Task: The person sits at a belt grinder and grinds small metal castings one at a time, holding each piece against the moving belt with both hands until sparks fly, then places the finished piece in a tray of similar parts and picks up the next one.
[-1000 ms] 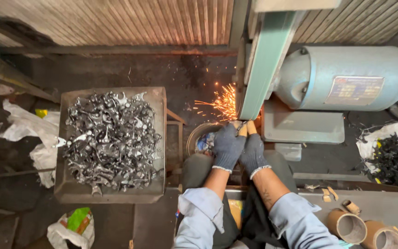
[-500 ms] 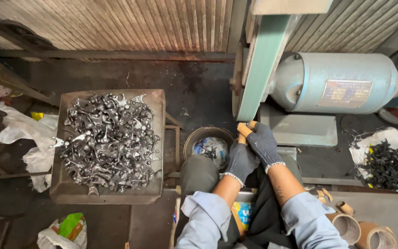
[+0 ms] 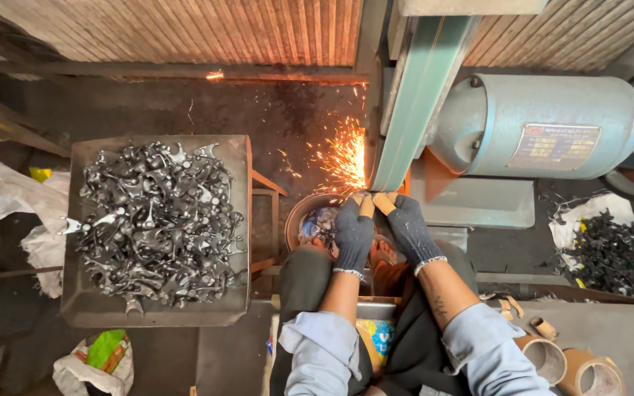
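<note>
- We are pressing our gloved left hand (image 3: 354, 233) and right hand (image 3: 408, 227) together at the foot of the green sanding belt (image 3: 418, 103), fingers curled shut.
- Both hands are pinching something small against the belt; we cannot tell what it is, hidden by our fingertips.
- Sparks (image 3: 342, 155) are flying leftward from that spot.
- A round bucket (image 3: 308, 220) is sitting just under our hands.
- A tray (image 3: 82, 308) of dark metal parts (image 3: 157, 224) is standing well apart at left.
</note>
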The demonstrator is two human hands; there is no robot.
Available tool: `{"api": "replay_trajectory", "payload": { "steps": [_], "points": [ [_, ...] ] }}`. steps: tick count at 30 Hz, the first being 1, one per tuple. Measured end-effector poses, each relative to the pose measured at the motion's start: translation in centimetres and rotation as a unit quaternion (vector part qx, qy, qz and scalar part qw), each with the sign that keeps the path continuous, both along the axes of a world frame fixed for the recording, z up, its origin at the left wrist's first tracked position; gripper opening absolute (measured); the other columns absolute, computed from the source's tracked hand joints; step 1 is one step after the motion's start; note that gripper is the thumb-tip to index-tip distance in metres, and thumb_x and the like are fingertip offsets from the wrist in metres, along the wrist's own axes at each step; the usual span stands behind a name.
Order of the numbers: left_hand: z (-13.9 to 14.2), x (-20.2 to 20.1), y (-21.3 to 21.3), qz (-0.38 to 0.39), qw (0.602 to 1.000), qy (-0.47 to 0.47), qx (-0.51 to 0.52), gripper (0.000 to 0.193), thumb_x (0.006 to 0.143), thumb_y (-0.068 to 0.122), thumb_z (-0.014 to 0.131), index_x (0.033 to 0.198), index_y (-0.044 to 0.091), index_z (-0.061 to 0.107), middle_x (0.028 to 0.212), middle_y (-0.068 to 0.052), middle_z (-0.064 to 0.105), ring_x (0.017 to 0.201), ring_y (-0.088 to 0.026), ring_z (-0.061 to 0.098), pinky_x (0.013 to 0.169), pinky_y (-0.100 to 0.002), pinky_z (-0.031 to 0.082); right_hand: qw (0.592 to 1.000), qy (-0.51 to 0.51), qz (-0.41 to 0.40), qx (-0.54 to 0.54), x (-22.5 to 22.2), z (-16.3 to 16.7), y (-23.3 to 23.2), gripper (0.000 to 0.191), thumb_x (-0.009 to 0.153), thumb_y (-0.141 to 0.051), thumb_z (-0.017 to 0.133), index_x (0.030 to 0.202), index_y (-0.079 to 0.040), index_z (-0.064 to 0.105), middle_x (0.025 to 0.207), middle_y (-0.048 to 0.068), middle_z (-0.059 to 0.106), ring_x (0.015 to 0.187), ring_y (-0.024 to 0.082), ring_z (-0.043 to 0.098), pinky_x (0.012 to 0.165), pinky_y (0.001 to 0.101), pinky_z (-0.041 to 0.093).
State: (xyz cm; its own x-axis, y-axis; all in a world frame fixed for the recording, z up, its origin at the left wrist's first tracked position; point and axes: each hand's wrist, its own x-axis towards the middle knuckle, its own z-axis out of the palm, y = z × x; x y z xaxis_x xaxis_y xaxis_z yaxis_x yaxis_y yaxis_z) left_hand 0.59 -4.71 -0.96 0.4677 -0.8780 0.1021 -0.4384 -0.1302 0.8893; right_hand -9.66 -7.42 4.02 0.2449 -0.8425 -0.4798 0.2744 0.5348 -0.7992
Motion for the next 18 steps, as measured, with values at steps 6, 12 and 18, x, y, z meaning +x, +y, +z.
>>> {"api": "replay_trajectory", "payload": {
  "steps": [6, 12, 18],
  "points": [
    [0.4, -1.4, 0.0, -0.014, 0.996, 0.091, -0.007, 0.021, 0.098, 0.018, 0.063, 0.105, 0.0, 0.07, 0.098, -0.02, 0.075, 0.092, -0.033, 0.073, 0.079, -0.04, 0.056, 0.998, 0.061, -0.022, 0.025, -0.7, 0.5, -0.1, 0.029, 0.097, -0.024, 0.067, 0.104, 0.004, 0.071, 0.088, 0.005, 0.073, 0.07, 0.011, 0.065, 0.061, 0.026, 0.053],
    [-0.2, -2.2, -0.3, -0.041, 0.993, 0.108, -0.031, 0.019, 0.098, 0.018, 0.064, 0.103, 0.0, 0.069, 0.097, -0.02, 0.075, 0.089, -0.032, 0.074, 0.078, -0.04, 0.056, 0.996, 0.091, -0.023, 0.005, -2.2, 0.0, 0.1, 0.032, 0.099, -0.025, 0.068, 0.107, 0.006, 0.071, 0.086, 0.005, 0.071, 0.069, 0.01, 0.061, 0.06, 0.0256, 0.049],
    [0.6, -1.7, -0.8, -0.156, 0.988, 0.007, 0.015, 0.024, 0.094, 0.019, 0.062, 0.107, 0.0, 0.07, 0.099, -0.027, 0.07, 0.094, -0.044, 0.067, 0.079, -0.049, 0.052, 0.994, 0.007, -0.102, 0.025, -2.6, -0.4, 1.4, 0.03, 0.098, -0.024, 0.064, 0.111, 0.003, 0.068, 0.097, 0.007, 0.074, 0.078, 0.014, 0.07, 0.07, 0.0283, 0.058]
  ]
}}
